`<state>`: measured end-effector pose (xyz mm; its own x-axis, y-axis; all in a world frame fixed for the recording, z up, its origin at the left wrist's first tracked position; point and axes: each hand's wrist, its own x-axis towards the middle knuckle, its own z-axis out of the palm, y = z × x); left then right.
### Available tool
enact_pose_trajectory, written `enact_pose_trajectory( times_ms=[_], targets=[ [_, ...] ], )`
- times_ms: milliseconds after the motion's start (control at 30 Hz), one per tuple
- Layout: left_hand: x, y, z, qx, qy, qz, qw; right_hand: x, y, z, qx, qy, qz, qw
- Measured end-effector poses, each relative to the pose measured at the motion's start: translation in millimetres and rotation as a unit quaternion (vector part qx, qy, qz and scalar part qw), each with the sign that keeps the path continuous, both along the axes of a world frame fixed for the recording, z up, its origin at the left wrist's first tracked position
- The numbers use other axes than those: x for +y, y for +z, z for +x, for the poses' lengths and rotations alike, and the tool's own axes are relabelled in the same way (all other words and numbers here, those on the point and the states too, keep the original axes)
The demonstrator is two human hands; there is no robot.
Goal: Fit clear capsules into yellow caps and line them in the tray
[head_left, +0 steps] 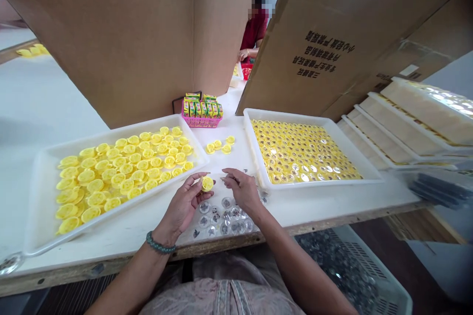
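A small round yellow plastic piece (207,184) is pinched between the thumb and fingers of my left hand (183,203), its cupped face turned up. Across from it, my right hand (244,191) is closed, thumb against fingers; whatever it may hold is too small to make out. Between my wrists, several clear round covers (235,213) with dark printed figures lie on the white table (148,231). Beyond my hands sits a loose group of yellow pieces (218,145). To the left, a white tray (111,133) holds many similar yellow pieces, partly overlapping.
A white tray (321,184) of shiny assembled yellow discs stands at right, beside stacked trays (391,128). A pink basket (201,122) of small boxes sits behind. Cardboard panels (148,34) (332,34) rise beyond. Below is a crate (391,275). A person in red (254,29) works farther back.
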<state>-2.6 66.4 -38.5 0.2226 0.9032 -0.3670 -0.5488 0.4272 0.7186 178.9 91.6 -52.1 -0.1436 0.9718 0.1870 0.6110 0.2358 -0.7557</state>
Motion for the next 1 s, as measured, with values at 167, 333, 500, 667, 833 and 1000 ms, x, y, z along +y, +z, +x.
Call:
enact_pose_trajectory(
  times_ms=[167,333,500,667,833,1000],
  targets=[
    [-1.5,18.4,-8.2,-0.022,-0.017,-0.005,1.0,-14.4,6.6,-1.2,0.043,-0.025,-0.021,0.999],
    [24.8,42.4,-38.0,0.063,0.049,0.061,0.995,6.9,52.0,-27.6,-0.064,0.104,0.083,0.989],
    [70.4,46.2,-57.3,0.187,0.091,0.11,0.972,46.8,65.5,-66.3,-0.246,0.193,0.108,0.944],
    [97.7,29.5,-51.4,0.202,0.119,0.104,0.967,55.0,45.2,-74.3,-0.319,0.166,0.097,0.928],
    [106.5,18.8,-42.4,0.215,0.106,0.084,0.967,51.6,47.5,-68.0,-0.317,0.119,0.092,0.936],
    [109.4,17.8,-35.6,0.207,0.106,0.077,0.969,55.7,51.4,-64.6,-0.345,0.143,0.08,0.924]
  ],
)
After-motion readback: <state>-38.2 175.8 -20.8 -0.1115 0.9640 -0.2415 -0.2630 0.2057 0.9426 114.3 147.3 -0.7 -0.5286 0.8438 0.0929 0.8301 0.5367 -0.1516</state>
